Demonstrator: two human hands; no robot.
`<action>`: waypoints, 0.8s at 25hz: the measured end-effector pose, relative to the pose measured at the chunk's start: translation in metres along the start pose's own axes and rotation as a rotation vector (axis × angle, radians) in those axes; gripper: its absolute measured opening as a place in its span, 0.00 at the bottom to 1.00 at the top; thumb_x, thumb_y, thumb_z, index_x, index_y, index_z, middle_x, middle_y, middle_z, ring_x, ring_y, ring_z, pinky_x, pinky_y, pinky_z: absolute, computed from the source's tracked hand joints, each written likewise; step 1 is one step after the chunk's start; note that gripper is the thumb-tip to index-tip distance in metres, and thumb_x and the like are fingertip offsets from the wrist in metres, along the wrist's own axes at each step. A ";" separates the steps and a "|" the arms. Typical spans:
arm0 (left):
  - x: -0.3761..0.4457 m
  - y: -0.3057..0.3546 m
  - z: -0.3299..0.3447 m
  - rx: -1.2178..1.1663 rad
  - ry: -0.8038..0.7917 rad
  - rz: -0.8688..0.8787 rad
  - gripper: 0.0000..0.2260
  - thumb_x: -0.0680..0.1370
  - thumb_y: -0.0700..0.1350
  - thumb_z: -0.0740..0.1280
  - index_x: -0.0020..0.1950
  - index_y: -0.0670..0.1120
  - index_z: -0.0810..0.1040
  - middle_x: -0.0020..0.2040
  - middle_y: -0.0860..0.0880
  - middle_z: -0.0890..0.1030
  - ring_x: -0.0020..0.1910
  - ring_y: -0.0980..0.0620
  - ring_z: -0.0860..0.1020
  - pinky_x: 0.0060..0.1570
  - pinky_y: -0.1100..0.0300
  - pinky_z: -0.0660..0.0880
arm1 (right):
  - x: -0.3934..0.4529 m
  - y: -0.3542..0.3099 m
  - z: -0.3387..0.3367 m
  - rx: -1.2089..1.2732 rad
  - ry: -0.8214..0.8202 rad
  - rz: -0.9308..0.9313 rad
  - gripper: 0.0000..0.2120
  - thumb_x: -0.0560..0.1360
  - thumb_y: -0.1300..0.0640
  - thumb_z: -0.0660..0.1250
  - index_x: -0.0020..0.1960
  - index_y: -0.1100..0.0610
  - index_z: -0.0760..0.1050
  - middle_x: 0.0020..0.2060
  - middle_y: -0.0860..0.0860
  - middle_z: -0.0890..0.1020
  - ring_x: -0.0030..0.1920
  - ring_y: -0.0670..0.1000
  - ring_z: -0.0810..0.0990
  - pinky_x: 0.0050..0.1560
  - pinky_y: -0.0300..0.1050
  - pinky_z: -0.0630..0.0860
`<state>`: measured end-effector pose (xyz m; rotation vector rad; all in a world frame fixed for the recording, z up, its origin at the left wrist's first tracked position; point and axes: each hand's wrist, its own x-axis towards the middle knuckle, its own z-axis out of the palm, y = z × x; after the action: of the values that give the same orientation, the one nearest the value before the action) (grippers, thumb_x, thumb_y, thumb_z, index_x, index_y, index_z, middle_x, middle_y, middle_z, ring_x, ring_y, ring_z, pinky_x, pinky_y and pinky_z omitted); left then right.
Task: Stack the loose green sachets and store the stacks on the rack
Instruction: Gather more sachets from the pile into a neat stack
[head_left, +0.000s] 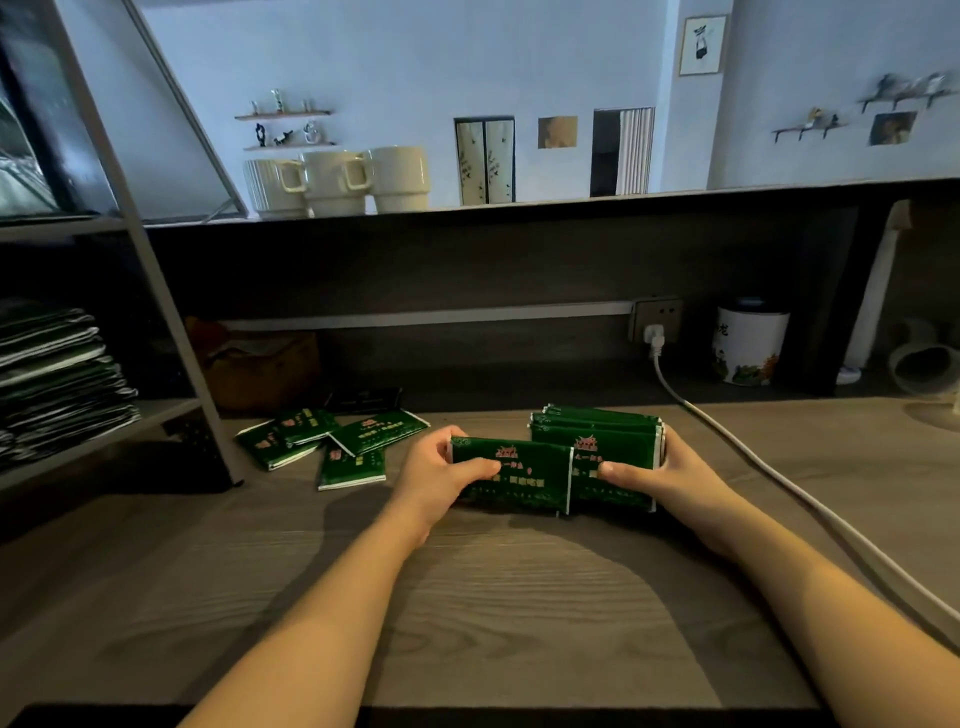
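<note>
Fingers (451, 435) of left hand (441, 475) curled round one green sachet (511, 475); right hand (660, 475) gripping the stack (597, 431).

Clearance around the hands, desk level
Loose sachets (332, 447) are lying at 10 o'clock, rack post (171, 332) is blocking further at 9; white cable (779, 483) is running along 3 o'clock; bare desk (493, 597) is lying open at 6.

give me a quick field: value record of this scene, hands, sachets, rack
left hand: left hand grips a front sachet
right hand: right hand grips the upright bundle
loose sachets: loose pile on the table, left of the hands
rack: rack at far left, stored stacks on its shelf
task state: bundle not yet on rack
</note>
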<state>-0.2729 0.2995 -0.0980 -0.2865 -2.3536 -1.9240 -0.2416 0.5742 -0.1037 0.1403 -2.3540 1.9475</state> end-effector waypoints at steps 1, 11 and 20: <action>0.001 -0.001 0.002 0.046 -0.013 0.025 0.09 0.70 0.36 0.77 0.40 0.42 0.77 0.33 0.51 0.81 0.34 0.58 0.80 0.35 0.64 0.76 | -0.001 0.001 0.000 -0.009 -0.012 -0.011 0.36 0.60 0.51 0.81 0.64 0.52 0.71 0.56 0.47 0.83 0.53 0.44 0.84 0.51 0.39 0.79; -0.004 -0.005 0.023 0.267 -0.017 0.077 0.21 0.62 0.60 0.80 0.42 0.49 0.75 0.45 0.44 0.84 0.43 0.47 0.82 0.45 0.43 0.79 | -0.004 0.000 0.012 -0.152 -0.095 -0.091 0.39 0.63 0.58 0.82 0.67 0.52 0.64 0.57 0.46 0.80 0.52 0.36 0.81 0.46 0.30 0.77; -0.005 -0.005 0.032 0.130 -0.331 -0.049 0.52 0.60 0.60 0.79 0.77 0.57 0.55 0.64 0.56 0.79 0.64 0.56 0.77 0.70 0.51 0.70 | -0.004 0.003 0.021 -0.112 -0.203 -0.091 0.41 0.62 0.57 0.83 0.69 0.51 0.66 0.60 0.49 0.82 0.59 0.46 0.82 0.58 0.44 0.79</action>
<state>-0.2674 0.3294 -0.1105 -0.5818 -2.6997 -1.8553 -0.2376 0.5545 -0.1110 0.4487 -2.5242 1.8340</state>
